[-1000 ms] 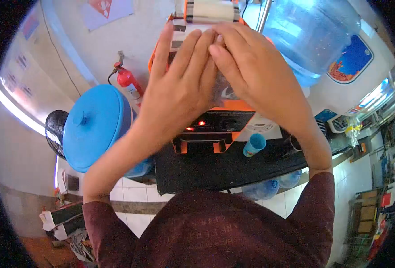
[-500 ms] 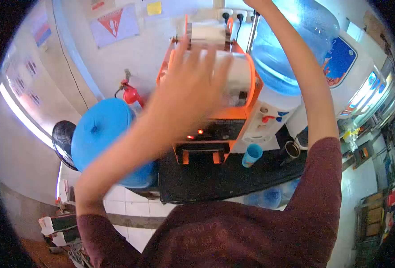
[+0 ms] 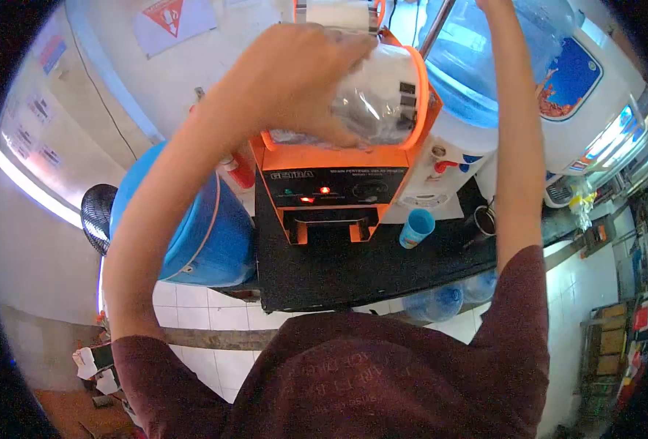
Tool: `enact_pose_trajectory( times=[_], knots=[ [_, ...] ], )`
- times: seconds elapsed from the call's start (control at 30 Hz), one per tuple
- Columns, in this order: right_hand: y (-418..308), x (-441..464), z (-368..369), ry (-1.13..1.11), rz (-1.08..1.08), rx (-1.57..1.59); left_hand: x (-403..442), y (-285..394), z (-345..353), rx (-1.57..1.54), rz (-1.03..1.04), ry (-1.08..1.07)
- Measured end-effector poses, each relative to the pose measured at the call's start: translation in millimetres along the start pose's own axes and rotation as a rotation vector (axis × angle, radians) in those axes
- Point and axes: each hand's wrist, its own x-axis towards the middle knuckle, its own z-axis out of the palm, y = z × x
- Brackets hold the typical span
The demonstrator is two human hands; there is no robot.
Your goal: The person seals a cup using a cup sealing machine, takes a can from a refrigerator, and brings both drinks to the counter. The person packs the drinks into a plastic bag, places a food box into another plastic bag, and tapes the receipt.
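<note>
My left hand (image 3: pixel 302 80) lies over a roll of clear plastic film (image 3: pixel 382 95) on an orange cup-sealing machine (image 3: pixel 331 157). Its fingers curl over the top of the roll and the thumb presses along the lower front. My right arm reaches up past the machine's right side. Only a sliver of my right hand (image 3: pixel 491 4) shows at the top edge, so its fingers are hidden. A metal rod (image 3: pixel 437 31) slants upward between the machine and a large water bottle (image 3: pixel 459 66). Red lights glow on the machine's front panel (image 3: pixel 335 188).
A blue cup (image 3: pixel 417 228) and a dark mug (image 3: pixel 485 219) stand on the black tabletop (image 3: pixel 317 274). A white water dispenser (image 3: pixel 430 183) is right of the machine, a blue drum (image 3: pixel 221 241) left. A fan (image 3: pixel 95 216) stands behind the drum; bottles (image 3: pixel 441 301) are below.
My left hand, blurred above the machine before, now rests around the film roll. My right hand has moved rightward in the view, and the camera's view has shifted.
</note>
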Motion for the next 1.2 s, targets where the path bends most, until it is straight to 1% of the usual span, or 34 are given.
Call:
enact_pose_trajectory(
  times=[0.03,0.07,0.1,0.17,0.2,0.27,0.3,0.33,0.37,0.43,0.47,0.5,0.53,0.57,0.63,0.67,0.7,0.73,0.77,0.8,0.83,0.93,0.97,1.07,1.13,1.2],
  knots=[
    [-7.0,-10.8,-3.8,0.059,0.017,0.175,5.5,-2.7,-7.8,-0.011,-0.020,-0.086],
    [-17.6,-25.1,-10.7,0.092,0.013,0.254,9.2,-6.0,-9.8,-0.025,-0.042,-0.177],
    [-32.7,-40.7,-18.3,0.125,0.009,0.334,12.4,-14.2,-7.1,-0.129,0.012,-0.138],
    [-88.7,-90.4,-27.1,0.270,0.086,0.409,33.8,-12.4,-32.1,-0.146,-0.079,-0.498],
    [-105.9,-107.3,-30.5,0.345,0.125,0.446,39.0,-17.0,-28.8,-0.174,-0.088,-0.556],
    [-107.4,-126.9,-40.8,0.230,-0.026,0.540,49.6,-26.1,-22.2,-0.228,-0.111,-0.672],
    [-104.3,-134.7,-46.6,0.176,-0.103,0.585,48.5,-29.1,-22.3,-0.262,-0.058,-0.605],
    [-84.8,-134.0,-56.6,0.151,-0.021,0.831,48.6,-30.7,-25.0,-0.286,-0.006,-0.529],
    [-53.6,-127.6,-69.3,0.120,0.057,1.077,49.0,-25.3,-27.5,-0.230,-0.100,-0.597],
    [-82.6,-140.9,-63.9,0.070,-0.080,0.791,53.9,-12.3,-48.3,-0.237,-0.148,-0.732],
    [-97.0,-147.6,-61.1,0.061,-0.151,0.654,52.9,-12.8,-47.8,-0.232,-0.152,-0.724],
    [-93.3,-143.2,-62.7,0.103,-0.078,0.649,52.0,-13.4,-47.2,-0.228,-0.156,-0.716],
    [-92.0,-143.8,-63.4,0.141,0.000,0.642,47.4,-20.4,-32.5,-0.218,-0.143,-0.631],
    [-93.9,-152.2,-65.4,0.253,-0.006,0.358,43.2,-24.9,-24.9,-0.203,-0.135,-0.543],
    [-115.1,-192.3,-68.5,0.281,0.049,0.609,45.0,-20.8,-36.2,-0.260,-0.102,-0.593],
    [-114.3,-217.9,-78.3,0.308,0.002,0.688,44.1,-20.9,-41.5,-0.283,-0.091,-0.615],
    [-111.7,-246.8,-88.8,0.338,-0.034,0.763,37.2,-25.7,-23.3,-0.159,-0.073,-0.415],
    [-117.3,-274.0,-88.1,0.322,-0.117,0.526,36.5,-27.1,-24.1,-0.170,-0.090,-0.434],
    [-111.5,-298.3,-99.2,0.240,-0.133,0.616,37.4,-25.9,-24.7,-0.184,-0.102,-0.453],
    [-111.8,-310.1,-101.1,0.228,-0.127,0.600,37.7,-24.4,-25.0,-0.198,-0.112,-0.469],
    [-112.5,-318.1,-102.7,0.216,-0.123,0.582,35.9,-22.6,-24.5,-0.167,-0.109,-0.431],
    [-113.0,-326.4,-107.3,0.200,-0.079,0.605,33.1,-12.1,-39.5,-0.284,-0.161,-0.510],
    [-111.4,-325.5,-108.2,0.191,-0.092,0.615,33.7,-21.8,-23.6,-0.265,-0.180,-0.469],
    [-114.7,-324.3,-107.5,0.128,-0.094,0.598,24.2,-1.0,-33.9,-0.025,-0.225,-0.372],
    [-116.6,-325.8,-106.2,0.106,-0.091,0.581,-4.7,22.5,-37.0,0.067,-0.044,-0.010],
    [-116.1,-327.1,-106.3,0.105,-0.096,0.580,-53.8,53.5,-35.8,0.151,0.140,0.362]
  ],
)
